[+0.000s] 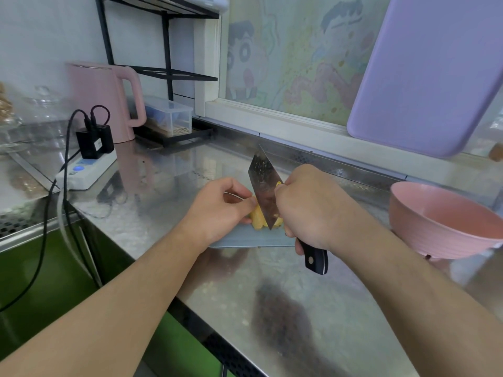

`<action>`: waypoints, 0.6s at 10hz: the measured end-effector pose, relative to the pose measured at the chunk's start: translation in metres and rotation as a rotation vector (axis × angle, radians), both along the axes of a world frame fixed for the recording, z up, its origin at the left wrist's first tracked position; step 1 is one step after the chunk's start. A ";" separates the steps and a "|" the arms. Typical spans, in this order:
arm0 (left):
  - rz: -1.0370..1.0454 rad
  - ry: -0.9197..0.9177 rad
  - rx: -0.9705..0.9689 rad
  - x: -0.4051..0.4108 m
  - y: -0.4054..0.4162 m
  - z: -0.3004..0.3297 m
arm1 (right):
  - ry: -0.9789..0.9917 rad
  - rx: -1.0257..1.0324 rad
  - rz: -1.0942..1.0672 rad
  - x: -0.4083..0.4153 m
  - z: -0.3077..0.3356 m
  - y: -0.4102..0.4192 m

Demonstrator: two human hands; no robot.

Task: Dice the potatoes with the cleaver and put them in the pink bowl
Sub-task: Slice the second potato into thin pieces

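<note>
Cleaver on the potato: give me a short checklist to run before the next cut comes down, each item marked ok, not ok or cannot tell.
1. Right hand grips the cleaver by its handle: ok.
2. Blade over the potato, tip angled down onto it: ok.
3. Left hand holds the potato steady: ok.
4. Left fingertips clear of the edge: cannot tell, they sit right beside the blade.
5. Potato rests on the cutting board, not bare counter: ok.
6. Pink bowl nearby to the right, upright, open side up: ok.
</note>
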State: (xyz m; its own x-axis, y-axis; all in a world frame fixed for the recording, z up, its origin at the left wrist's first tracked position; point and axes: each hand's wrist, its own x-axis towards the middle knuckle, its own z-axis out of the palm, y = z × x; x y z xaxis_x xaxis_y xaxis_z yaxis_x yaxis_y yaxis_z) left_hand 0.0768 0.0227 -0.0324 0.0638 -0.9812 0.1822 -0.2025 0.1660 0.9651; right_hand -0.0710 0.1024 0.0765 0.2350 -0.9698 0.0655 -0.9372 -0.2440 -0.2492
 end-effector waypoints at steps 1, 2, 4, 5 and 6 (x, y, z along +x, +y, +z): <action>0.003 -0.021 -0.001 0.000 0.001 0.001 | 0.034 0.008 0.004 0.003 0.004 0.005; 0.010 -0.032 -0.002 0.000 0.002 0.002 | 0.172 -0.038 0.051 0.005 0.002 0.008; 0.020 -0.046 -0.007 -0.001 0.005 0.005 | 0.423 -0.138 0.141 0.005 0.002 0.008; 0.022 -0.055 -0.008 -0.001 0.006 0.005 | 0.535 -0.125 0.164 0.006 0.001 0.014; 0.023 -0.054 -0.011 -0.002 0.006 0.006 | 0.678 -0.133 0.183 0.004 0.007 0.015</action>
